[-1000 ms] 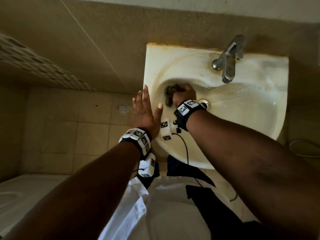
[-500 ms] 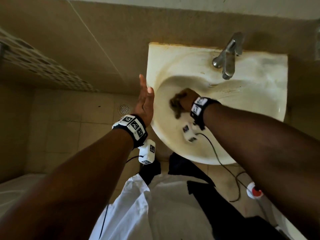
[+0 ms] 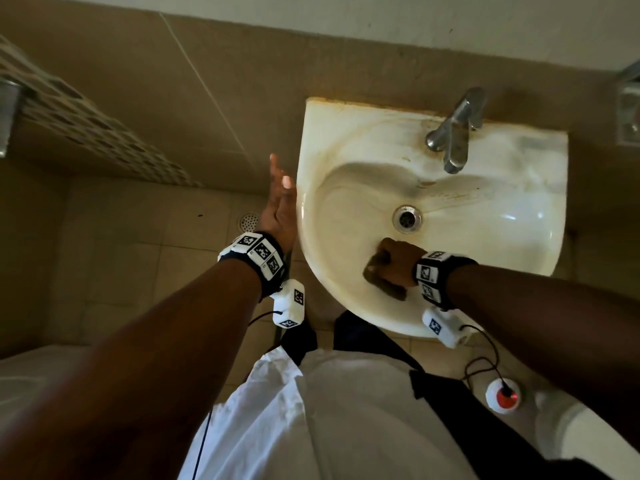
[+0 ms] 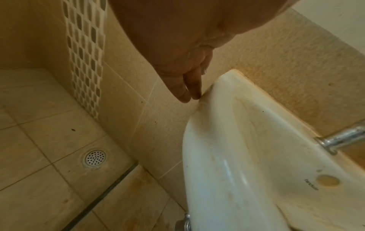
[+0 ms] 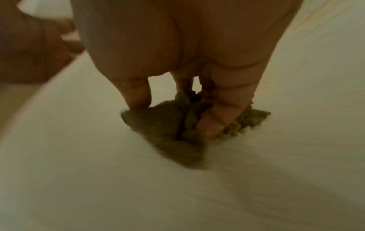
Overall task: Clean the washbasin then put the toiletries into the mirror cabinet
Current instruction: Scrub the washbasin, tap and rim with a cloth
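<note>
Brown, crumpled cloth (image 5: pixel 177 132) is sitting bunched under the right hand (image 3: pixel 398 263), low in the middle of the head view. The fingers (image 5: pixel 136 96) are curling down onto this rag, pinching it and pressing it against the inside wall of the cream-white ceramic washbasin (image 3: pixel 502 244). The rag is lying on the near side of the bowl, just below the round metal drain hole (image 3: pixel 407 218).

The left hand (image 3: pixel 278 206) is holding its fingers straight and close together, left of the middle of the head view. It is gripping nothing. In the left wrist view the fingertips (image 4: pixel 194 93) are touching the outer left edge of the washbasin (image 4: pixel 227 140).

Farther up, the shiny silver metal tap (image 3: pixel 455 133) is standing on the back rim, at the upper right of the head view. Brown stains are running across the bowl below it. Beige tiles are covering the wall, and a small round white floor drain (image 4: pixel 95 157) is sitting at the lower left of the left wrist view.
</note>
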`<state>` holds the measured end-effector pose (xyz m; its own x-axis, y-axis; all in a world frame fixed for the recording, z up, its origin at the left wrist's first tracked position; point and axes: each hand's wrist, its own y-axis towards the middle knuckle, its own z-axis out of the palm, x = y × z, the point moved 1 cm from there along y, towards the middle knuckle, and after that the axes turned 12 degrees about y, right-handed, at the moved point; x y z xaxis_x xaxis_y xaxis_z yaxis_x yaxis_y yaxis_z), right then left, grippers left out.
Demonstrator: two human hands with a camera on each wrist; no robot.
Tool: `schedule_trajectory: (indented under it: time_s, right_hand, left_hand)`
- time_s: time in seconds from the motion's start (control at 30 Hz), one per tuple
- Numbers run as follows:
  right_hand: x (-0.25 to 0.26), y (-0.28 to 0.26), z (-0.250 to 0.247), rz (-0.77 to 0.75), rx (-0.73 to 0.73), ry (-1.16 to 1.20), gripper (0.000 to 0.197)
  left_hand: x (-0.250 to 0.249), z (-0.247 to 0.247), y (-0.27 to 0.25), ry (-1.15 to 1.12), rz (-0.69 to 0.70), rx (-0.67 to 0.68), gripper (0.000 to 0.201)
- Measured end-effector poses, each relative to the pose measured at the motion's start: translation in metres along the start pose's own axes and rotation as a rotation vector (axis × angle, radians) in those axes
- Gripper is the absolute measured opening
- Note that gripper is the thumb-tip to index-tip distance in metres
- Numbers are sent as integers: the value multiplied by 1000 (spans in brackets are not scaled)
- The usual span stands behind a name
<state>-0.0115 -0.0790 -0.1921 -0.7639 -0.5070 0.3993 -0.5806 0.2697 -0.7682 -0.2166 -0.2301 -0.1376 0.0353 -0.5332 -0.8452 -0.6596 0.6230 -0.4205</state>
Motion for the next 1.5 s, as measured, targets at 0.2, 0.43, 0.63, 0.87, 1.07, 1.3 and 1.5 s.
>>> schedule_trajectory:
  time_s: [0.2,0.43,0.63,0.87,1.07,1.3,1.5]
  right_hand:
    - [111,5,7,-562,-261,143,6]
    - [148,70,-97,-417,-699,244,28]
    - [118,69,-114,-324,-860,162,33]
    - [145,20,-21,-849,-275,12,19]
    - [147,78,-96,-708,-367,-97,34]
    - [167,94,-111,-510,-551,126,36]
    - [139,4,-24,-976,-35,-271,13]
  left_hand:
    - [2,-3,-9,27,-74,-23,73]
    - [-5,-13,-4,44,-70,-31,81]
    - [-5,-20,-1,19,-109,-31,64]
    - [-17,-21,-5,58,-193,8,66]
    - [-8,-21,0,41,-168,-7,86]
    - [0,-19,-8,92,-195,-24,79]
    - [-8,-19,-26,58,-271,-11,58]
